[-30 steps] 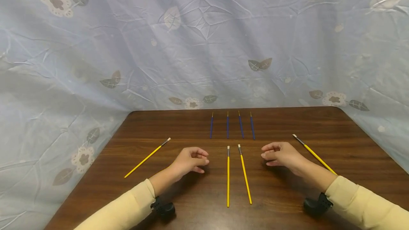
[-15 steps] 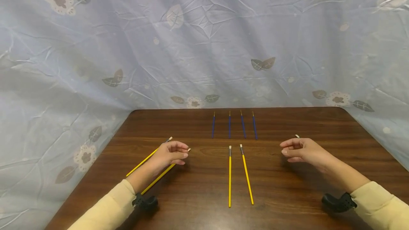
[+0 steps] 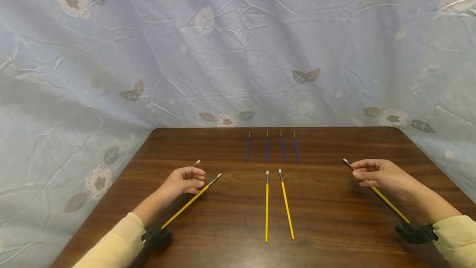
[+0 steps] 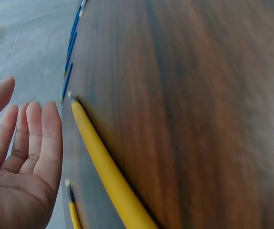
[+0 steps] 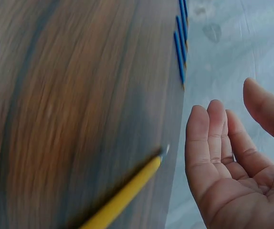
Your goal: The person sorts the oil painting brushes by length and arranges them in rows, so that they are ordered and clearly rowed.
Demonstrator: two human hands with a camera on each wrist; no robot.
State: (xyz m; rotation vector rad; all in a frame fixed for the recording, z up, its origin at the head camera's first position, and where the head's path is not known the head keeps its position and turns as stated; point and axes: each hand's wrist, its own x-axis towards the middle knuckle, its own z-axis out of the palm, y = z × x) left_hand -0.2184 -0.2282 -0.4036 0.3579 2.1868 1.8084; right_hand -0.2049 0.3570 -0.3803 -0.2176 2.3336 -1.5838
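The left hand point(image 3: 183, 181) and right hand point(image 3: 383, 173) are relaxed, fairly wide, holding nothing. Near the left lies a yellow paintbrush point(image 3: 184, 207), near the right a second yellow brush point(image 3: 390, 205), contact being hard to judge; both slant on the counter point(image 3: 227, 226), bristles point(image 3: 219, 175) pointing away and inward.

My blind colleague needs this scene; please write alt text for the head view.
The left hand and right hand, both empty, hover near yellow brushes on a brown table. Two more lie between them, four blue brushes beyond; floral cloth hangs behind.
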